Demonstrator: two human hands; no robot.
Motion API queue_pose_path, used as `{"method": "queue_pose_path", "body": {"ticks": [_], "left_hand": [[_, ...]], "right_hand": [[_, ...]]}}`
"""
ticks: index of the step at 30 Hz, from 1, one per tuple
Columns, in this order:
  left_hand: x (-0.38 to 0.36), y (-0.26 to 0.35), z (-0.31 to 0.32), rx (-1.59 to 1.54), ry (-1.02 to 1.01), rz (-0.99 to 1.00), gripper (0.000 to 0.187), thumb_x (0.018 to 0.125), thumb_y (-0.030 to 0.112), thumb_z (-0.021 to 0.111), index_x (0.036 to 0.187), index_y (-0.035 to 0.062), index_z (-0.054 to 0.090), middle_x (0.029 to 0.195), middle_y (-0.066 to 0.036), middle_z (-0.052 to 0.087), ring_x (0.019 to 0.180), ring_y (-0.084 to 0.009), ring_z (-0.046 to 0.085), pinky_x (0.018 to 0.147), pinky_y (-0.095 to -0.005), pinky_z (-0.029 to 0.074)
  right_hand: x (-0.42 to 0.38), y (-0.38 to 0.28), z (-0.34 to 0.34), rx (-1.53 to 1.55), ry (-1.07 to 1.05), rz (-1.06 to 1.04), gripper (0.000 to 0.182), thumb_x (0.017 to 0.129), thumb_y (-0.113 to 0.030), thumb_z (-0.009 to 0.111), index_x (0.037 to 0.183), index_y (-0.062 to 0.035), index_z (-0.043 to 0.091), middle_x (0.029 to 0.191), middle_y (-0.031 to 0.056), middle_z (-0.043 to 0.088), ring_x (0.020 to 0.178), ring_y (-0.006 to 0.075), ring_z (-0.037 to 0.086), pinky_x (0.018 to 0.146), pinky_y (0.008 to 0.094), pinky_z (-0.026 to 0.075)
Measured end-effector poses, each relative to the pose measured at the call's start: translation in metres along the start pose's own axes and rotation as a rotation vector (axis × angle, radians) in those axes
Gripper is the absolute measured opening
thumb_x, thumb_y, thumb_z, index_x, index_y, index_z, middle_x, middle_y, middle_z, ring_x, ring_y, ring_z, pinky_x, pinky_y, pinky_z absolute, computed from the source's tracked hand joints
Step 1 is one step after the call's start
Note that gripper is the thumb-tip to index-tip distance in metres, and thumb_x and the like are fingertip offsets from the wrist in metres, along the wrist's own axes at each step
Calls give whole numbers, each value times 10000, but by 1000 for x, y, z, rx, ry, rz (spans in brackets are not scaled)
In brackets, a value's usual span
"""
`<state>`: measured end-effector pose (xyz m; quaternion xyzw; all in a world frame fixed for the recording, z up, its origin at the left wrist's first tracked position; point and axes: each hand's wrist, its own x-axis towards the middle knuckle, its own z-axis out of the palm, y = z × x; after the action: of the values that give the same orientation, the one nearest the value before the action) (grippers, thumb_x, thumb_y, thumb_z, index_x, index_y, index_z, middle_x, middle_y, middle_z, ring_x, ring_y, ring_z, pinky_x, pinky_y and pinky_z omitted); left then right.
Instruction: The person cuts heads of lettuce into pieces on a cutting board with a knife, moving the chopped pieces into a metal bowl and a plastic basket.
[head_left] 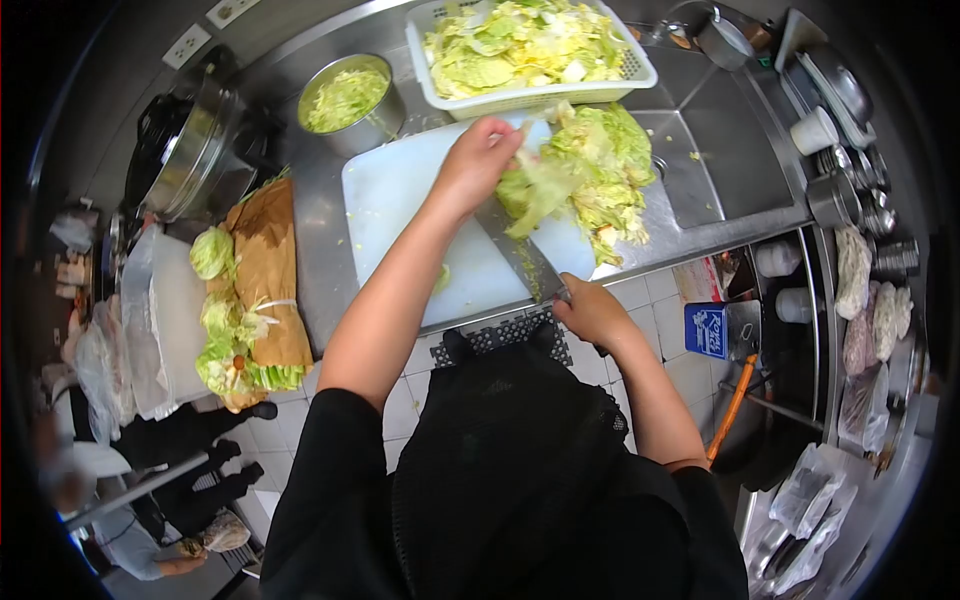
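My left hand (483, 158) reaches over a white cutting board (400, 205) and grips a pile of chopped cabbage (590, 175) at its far right end. My right hand (592, 312) holds the handle of a large knife (520, 255) near the counter's front edge. The blade lies flat across the board, pointing towards the cabbage. Both arms are bare below black sleeves.
A white basket (530, 95) of cut cabbage sits on the sink's edge behind the board. A steel bowl (352, 100) of shredded cabbage stands at the back left. Whole cabbages lie on brown paper (262, 270) at the left. A steel sink (725, 150) is at the right.
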<state>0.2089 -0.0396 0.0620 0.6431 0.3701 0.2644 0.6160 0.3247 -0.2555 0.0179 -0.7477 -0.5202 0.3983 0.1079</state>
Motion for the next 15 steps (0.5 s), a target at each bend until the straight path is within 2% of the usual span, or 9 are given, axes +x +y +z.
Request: {"method": "queue_pose_path", "body": {"ticks": [2, 4, 5, 6, 7, 9, 12, 13, 15], "left_hand": [[33, 0, 25, -38, -49, -20, 208, 979, 269, 591, 1074, 84, 592, 942, -32, 627, 856, -116, 584, 747, -260, 475], [58, -13, 42, -189, -268, -117, 251, 981, 266, 587, 1150, 82, 603, 1020, -57, 658, 952, -145, 630, 793, -266, 492], [64, -21, 42, -188, -281, -117, 251, 981, 266, 587, 1150, 82, 603, 1020, -57, 658, 952, -145, 630, 793, -266, 492], [68, -29, 33, 174, -173, 66, 266, 982, 260, 584, 1175, 79, 606, 1062, -61, 664, 987, -147, 636, 814, -270, 494], [65, -26, 21, 533, -56, 250, 283, 983, 254, 581, 1201, 76, 609, 1104, -64, 669, 1022, -150, 641, 836, -275, 496], [44, -16, -14, 311, -133, 124, 279, 981, 228, 579, 1201, 62, 617, 1127, -43, 668, 1000, -145, 644, 839, -284, 496], [2, -35, -92, 452, -80, 141, 288, 960, 216, 613, 1205, 64, 619, 1109, -37, 667, 1007, -156, 641, 853, -289, 493], [-17, -45, -115, 539, -43, 134, 297, 948, 211, 633, 1206, 64, 620, 1111, -35, 665, 1029, -158, 634, 858, -286, 490], [-71, -47, -139, 560, -54, 0, 402, 882, 228, 712, 1224, 44, 609, 1173, -96, 654, 1128, -175, 596, 913, -314, 481]], "right_hand": [[3, 8, 9, -9, 40, -7, 294, 885, -244, 577, 1075, -19, 563, 918, 280, 662, 912, 456, 633, 822, 508, 497], [1, 6, 10, -31, 47, 5, 306, 881, -245, 577, 1089, -21, 561, 959, 275, 661, 937, 448, 631, 835, 516, 496], [1, 5, 9, -26, 53, 15, 306, 881, -245, 577, 1089, -21, 561, 959, 275, 661, 937, 448, 631, 835, 516, 496], [1, 4, 8, -14, 34, 16, 307, 879, -244, 578, 1086, -18, 561, 961, 280, 659, 941, 453, 629, 836, 517, 495], [0, 5, 8, -1, 13, 13, 307, 878, -243, 578, 1084, -15, 561, 963, 285, 657, 945, 458, 626, 838, 517, 494], [2, 11, 15, 2, 69, -16, 268, 891, -243, 576, 1034, -17, 570, 885, 275, 658, 875, 450, 631, 790, 500, 492], [5, 16, 15, -9, 98, -83, 269, 891, -242, 572, 1035, -15, 555, 874, 275, 657, 859, 451, 631, 789, 498, 494], [3, 13, 10, -18, 62, -56, 293, 895, -232, 574, 1095, -19, 552, 865, 262, 662, 854, 440, 640, 784, 488, 498], [-2, 5, 1, -31, 3, -45, 326, 900, -222, 576, 1156, -23, 549, 856, 249, 666, 849, 428, 649, 780, 479, 503]]}}
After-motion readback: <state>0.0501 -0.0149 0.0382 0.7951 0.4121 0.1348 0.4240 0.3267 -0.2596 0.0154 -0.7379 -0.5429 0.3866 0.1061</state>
